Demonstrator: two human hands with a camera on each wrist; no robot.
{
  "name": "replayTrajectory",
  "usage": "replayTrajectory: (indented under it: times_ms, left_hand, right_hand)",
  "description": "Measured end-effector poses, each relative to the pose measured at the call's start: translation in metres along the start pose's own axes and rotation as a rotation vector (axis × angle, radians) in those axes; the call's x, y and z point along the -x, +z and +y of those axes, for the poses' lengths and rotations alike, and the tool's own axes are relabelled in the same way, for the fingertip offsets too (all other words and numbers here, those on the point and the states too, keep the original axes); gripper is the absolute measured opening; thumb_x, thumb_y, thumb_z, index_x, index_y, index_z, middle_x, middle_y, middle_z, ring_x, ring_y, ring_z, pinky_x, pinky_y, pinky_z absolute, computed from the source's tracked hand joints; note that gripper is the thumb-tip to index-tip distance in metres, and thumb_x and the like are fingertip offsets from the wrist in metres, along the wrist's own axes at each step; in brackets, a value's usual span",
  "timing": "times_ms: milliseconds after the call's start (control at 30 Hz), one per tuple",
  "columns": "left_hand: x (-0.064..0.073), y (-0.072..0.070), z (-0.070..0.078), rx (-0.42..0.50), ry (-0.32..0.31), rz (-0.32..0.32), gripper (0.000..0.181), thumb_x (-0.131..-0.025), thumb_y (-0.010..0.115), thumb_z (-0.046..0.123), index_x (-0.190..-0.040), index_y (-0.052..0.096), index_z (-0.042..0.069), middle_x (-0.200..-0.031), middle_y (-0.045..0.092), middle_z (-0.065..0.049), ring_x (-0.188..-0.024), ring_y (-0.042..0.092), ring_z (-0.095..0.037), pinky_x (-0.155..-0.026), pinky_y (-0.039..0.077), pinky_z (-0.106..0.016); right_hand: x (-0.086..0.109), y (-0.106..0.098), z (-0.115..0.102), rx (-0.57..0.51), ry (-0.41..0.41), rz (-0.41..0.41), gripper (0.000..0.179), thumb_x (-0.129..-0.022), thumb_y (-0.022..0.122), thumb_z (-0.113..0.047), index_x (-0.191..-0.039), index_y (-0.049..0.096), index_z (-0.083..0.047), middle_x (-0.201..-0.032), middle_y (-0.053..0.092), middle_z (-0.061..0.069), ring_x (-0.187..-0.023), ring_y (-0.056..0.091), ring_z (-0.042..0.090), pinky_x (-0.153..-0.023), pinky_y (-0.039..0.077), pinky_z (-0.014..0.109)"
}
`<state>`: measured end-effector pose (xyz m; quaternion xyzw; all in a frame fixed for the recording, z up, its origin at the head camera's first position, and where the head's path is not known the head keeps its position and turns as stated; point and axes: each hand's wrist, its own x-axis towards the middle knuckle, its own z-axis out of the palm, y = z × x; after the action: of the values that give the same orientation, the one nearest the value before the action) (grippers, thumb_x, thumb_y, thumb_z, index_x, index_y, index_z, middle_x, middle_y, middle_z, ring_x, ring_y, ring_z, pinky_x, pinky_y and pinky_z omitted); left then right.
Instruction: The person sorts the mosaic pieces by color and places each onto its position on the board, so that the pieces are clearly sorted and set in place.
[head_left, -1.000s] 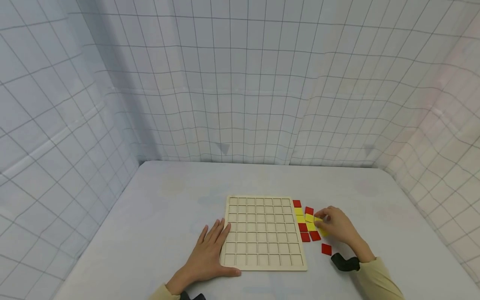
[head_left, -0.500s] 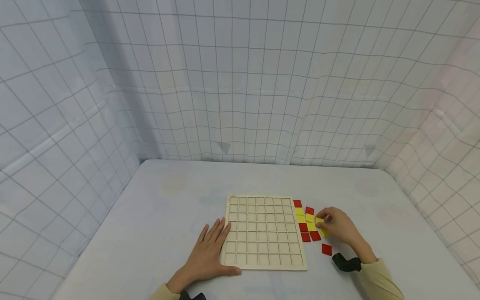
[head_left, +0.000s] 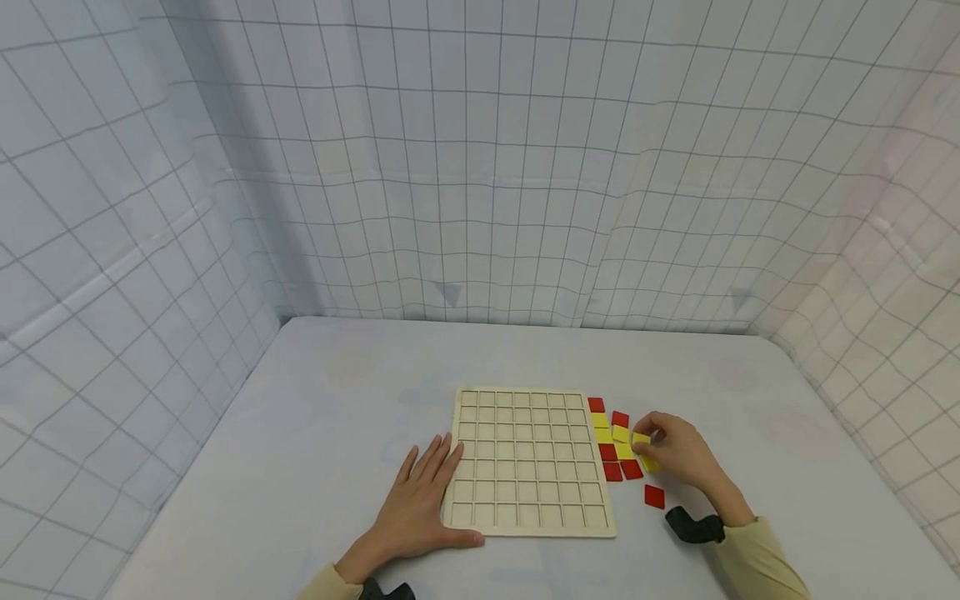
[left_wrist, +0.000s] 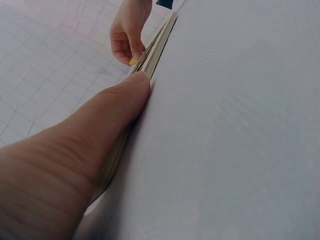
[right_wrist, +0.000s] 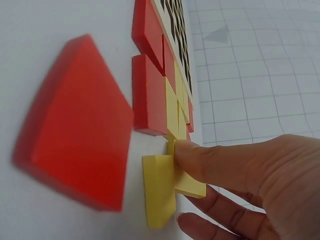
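Note:
A pale grid board (head_left: 540,529) of square cells lies flat on the table. My left hand (head_left: 418,508) rests at its left side, fingers spread over the left edge and thumb along the near edge. In the left wrist view the thumb (left_wrist: 112,102) presses against the board's side. To the right of the board, my right hand (head_left: 675,450) pinches a yellow square tile (right_wrist: 189,183) between thumb and fingers. Another yellow tile (right_wrist: 159,190) lies beside the pinched one in the right wrist view. The fingertips behind the pinched tile are partly hidden.
Several red and yellow tiles lie along the board's right edge, among them a red tile (head_left: 632,469) and a yellow tile (head_left: 623,452). A separate red tile (head_left: 654,497) sits nearer the right wrist. White gridded curtains (head_left: 480,208) surround the table (head_left: 337,400).
Both hands keep their poses, and the right hand stays at the yellow tile. The whole head view shifts very slightly.

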<state>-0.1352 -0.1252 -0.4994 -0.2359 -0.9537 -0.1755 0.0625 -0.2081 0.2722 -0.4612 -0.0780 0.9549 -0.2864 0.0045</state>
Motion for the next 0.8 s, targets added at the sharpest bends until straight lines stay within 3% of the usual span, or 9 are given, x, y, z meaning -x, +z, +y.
replayTrajectory:
  times_ms: [800]
  left_hand:
    - [-0.0011, -0.0008, 0.0004, -0.007, 0.011, -0.004, 0.12, -0.066, 0.054, 0.084, -0.151, 0.024, 0.006, -0.154, 0.021, -0.015, -0.142, 0.012, -0.029, -0.111, 0.006, -0.05]
  right_hand:
    - [0.0023, 0.0018, 0.0068, -0.024, -0.047, 0.047, 0.017, -0.084, 0.073, -0.011, -0.101, 0.069, -0.009, -0.081, 0.055, 0.001, -0.071, 0.048, 0.018, -0.056, 0.042, 0.028]
